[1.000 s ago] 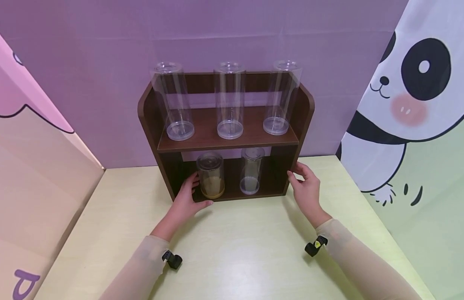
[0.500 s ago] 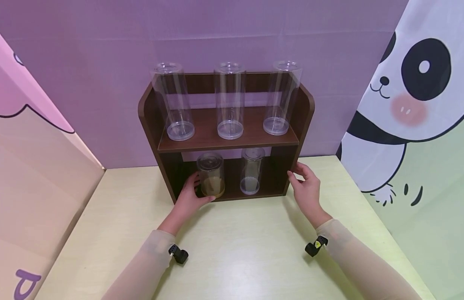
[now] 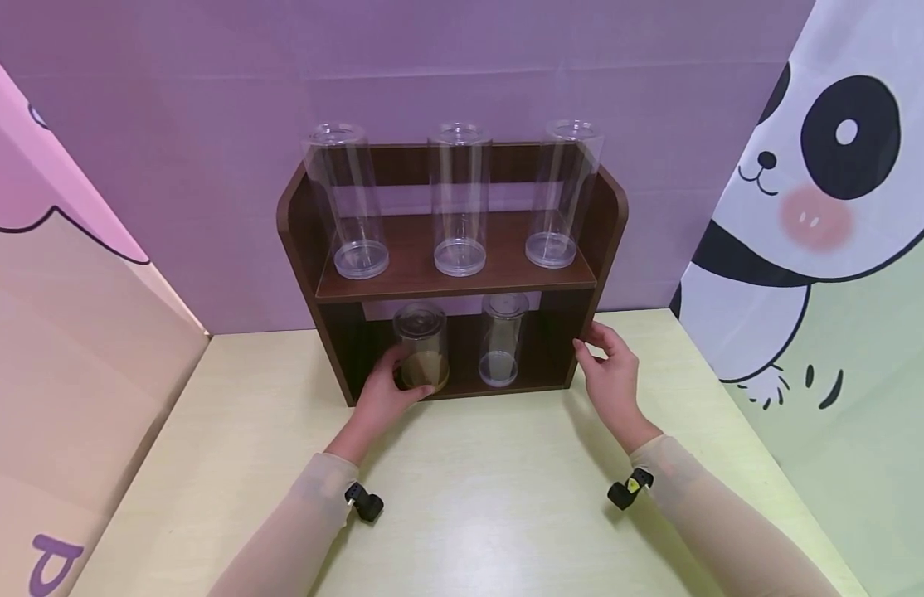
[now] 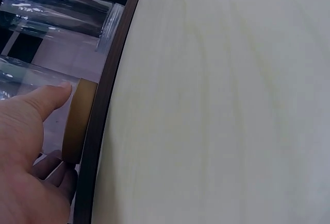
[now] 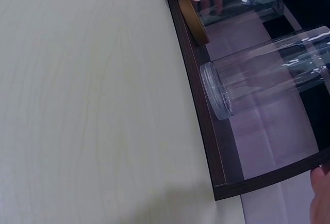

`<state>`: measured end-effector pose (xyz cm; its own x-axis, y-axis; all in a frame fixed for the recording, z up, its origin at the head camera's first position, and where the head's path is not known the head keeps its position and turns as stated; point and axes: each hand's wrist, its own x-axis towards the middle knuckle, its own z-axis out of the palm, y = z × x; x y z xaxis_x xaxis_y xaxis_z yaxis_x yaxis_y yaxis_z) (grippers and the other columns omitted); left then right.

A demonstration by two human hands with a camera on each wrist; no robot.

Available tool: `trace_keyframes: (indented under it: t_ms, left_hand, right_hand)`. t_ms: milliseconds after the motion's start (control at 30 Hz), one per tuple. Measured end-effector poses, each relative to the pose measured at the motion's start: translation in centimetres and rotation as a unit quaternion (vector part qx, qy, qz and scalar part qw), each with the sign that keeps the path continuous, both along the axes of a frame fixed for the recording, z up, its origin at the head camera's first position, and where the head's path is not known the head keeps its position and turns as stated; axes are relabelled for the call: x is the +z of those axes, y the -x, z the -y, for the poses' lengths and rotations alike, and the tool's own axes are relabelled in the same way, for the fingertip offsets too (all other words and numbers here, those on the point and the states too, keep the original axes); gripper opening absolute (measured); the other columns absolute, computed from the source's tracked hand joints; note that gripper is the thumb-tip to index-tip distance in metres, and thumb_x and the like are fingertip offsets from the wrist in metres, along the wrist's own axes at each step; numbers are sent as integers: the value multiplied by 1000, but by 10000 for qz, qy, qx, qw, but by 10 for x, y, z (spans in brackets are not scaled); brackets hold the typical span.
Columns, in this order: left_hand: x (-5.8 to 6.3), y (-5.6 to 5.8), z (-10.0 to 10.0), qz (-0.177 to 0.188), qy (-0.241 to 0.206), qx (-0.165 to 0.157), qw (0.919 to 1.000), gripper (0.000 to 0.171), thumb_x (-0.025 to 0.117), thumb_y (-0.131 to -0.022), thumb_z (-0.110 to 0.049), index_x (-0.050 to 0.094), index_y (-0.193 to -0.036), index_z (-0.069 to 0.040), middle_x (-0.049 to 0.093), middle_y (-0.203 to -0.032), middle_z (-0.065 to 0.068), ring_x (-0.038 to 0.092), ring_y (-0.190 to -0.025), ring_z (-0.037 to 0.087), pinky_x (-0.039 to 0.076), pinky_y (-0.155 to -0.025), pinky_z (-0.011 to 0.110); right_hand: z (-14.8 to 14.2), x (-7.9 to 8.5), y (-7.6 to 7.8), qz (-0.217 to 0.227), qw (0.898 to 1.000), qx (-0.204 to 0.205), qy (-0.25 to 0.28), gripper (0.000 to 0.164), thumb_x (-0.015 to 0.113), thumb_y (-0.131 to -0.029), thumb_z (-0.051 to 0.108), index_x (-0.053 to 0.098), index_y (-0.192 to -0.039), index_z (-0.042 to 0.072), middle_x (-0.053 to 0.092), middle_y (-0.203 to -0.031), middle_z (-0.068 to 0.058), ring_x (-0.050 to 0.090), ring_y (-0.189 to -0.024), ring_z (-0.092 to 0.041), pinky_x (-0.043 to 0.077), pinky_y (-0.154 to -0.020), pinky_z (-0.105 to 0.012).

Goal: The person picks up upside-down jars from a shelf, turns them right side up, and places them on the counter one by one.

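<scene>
On the left of the lower shelf, my left hand (image 3: 383, 398) grips a clear cylindrical jar (image 3: 425, 340), its thumb on the front and fingers around the far side. This jar stands upside down on its brown-gold lid (image 4: 80, 121). My right hand (image 3: 611, 375) touches the outside of the right side panel of the dark brown two-tier shelf (image 3: 454, 290); only part of that hand shows in the right wrist view. Right of the gripped jar stands a narrower clear jar (image 5: 263, 72) on a clear lid, with a gap between the two.
Three tall clear jars, the left one (image 3: 350, 199), the middle one (image 3: 459, 199) and the right one (image 3: 562, 195), stand on the upper tier on clear lids. The shelf stands on a pale wood-grain table (image 3: 469, 489) before a purple backdrop (image 3: 208, 166).
My left hand has moved right and slightly upward, from beside the brown-lidded jar to a grip around it. The right hand keeps its place at the side panel, and the jars stand where they were.
</scene>
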<state>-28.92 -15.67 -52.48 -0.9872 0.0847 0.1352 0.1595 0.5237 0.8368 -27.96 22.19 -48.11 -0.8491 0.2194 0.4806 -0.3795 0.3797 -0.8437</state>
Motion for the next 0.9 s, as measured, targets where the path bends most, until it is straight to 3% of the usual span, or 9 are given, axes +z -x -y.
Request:
trace_keyframes:
  t_ms: [500,900]
  left_hand:
    - [-2,-1,3,41,-39,-8,10000,90,96,-89,-24,45,-161,-7,50,-163,20,50,-150,42,46,-122,59]
    - [3,-13,6,14,-118,-378,9992,90,97,-88,-18,46,-161,-5,53,-160,21,54,-147,43,50,-119,57]
  right_hand:
    - [0,1,0,10,10000,-21,-95,30,75,-105,4,74,-135,5,79,-123,-15,72,-113,-24,57,-84,-11]
    - [-1,1,0,14,10000,17,-37,29,76,-105,5,75,-134,6,79,-123,-15,72,-113,-23,57,-85,-11]
